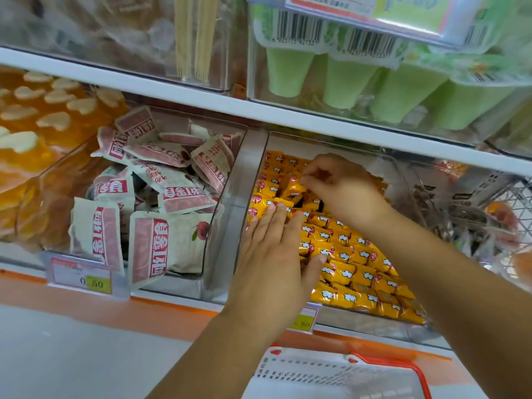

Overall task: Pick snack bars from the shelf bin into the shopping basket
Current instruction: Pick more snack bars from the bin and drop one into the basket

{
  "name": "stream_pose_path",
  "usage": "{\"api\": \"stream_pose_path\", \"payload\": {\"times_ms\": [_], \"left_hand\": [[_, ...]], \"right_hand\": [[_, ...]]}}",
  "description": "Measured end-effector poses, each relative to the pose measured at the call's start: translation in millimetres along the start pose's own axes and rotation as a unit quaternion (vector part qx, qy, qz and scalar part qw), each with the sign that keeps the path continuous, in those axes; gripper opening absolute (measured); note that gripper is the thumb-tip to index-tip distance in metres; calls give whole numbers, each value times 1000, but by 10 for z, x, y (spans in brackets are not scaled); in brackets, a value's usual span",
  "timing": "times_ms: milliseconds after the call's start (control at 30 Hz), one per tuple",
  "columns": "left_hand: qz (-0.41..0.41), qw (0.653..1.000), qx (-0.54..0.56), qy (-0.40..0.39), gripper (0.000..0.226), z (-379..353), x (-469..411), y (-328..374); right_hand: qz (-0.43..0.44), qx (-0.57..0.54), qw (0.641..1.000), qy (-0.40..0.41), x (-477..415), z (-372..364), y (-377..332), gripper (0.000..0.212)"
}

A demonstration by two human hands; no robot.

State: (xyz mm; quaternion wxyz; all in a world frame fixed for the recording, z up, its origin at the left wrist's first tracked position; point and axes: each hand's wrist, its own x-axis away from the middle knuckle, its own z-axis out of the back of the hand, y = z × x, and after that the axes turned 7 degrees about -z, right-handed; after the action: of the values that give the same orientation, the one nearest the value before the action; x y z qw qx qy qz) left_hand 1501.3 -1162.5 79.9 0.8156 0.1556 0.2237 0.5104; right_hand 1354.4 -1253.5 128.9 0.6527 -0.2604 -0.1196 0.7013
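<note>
A white shelf board [161, 87] slants across a store rack of 2 tiers. Above it, clear bins hold green cup packs [403, 93] with barcodes. Below it, a clear bin [241, 156] is heaped with pink-and-white sachets [169, 243], beside orange jelly tubs [43, 116]. A price tag [82, 279] (0.50, blurred) sits on the orange shelf edge [161, 311]. The pale floor [72, 364] lies beneath.

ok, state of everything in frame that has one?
left hand: fingers straight, resting flat on the rows of bars.
right hand: pinches one snack bar.
snack bar: tilted up out of its row, still over the bin.
shelf bin: nearly full, bars in rows.
shopping basket: below the shelf, no bars visible in it.
pink packets: loose heap, neighbouring bin.
</note>
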Motion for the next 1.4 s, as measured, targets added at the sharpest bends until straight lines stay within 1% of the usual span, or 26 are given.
{"api": "stream_pose_path", "payload": {"times_ms": [67,100,167,200,267,367,433,467,533,633,733,800,867,900,1000,1100,1267,1333,1400], "left_hand": [[14,998,61,21,74,57,20,25],[22,995,93,33,73,99,30,43],[16,990,128,57,75,176,60,76],[8,988,141,63,74,203,83,91],[6,981,188,57,71,246,140,112],[39,948,309,61,61,323,238,150],[58,929,362,51,50,394,323,206],[63,919,388,33,43,426,365,244],[76,886,456,6,32,470,461,332],[105,848,520,-7,28,527,596,448],[121,822,556,-10,27,520,714,505],[123,815,566,-6,25,514,760,535],[125,802,583,-4,23,529,781,545],[124,795,593,-7,23,546,783,543],[116,776,620,-32,25,591,771,538],[110,770,627,-48,29,607,743,530],[94,782,613,-66,32,598,694,501],[88,786,607,-77,33,599,686,486],[79,788,603,-94,40,603,684,477]], "right_hand": [[-1,-46,998,43,272,132,3,4],[-9,-84,995,58,431,193,-5,3],[-36,-194,978,73,757,281,-34,11],[-46,-244,965,81,906,311,-40,15],[-68,-312,942,100,1178,346,-26,15],[-119,-424,891,110,1567,368,16,8],[-154,-468,862,120,1794,380,8,8],[-162,-474,856,126,1881,394,4,9],[-167,-464,861,120,2027,426,-2,11],[-173,-473,859,87,2217,525,-16,7],[-180,-468,864,53,2353,612,-11,39],[-198,-456,866,59,2404,620,-13,44],[-201,-478,853,63,2433,594,5,51],[-199,-500,841,60,2439,583,17,55],[-195,-582,788,43,2439,602,67,55],[-200,-618,760,21,2406,663,116,48],[-210,-616,759,6,2324,723,138,33],[-220,-611,760,-9,2308,739,162,36],[-220,-618,754,-26,2316,764,170,40]]}}
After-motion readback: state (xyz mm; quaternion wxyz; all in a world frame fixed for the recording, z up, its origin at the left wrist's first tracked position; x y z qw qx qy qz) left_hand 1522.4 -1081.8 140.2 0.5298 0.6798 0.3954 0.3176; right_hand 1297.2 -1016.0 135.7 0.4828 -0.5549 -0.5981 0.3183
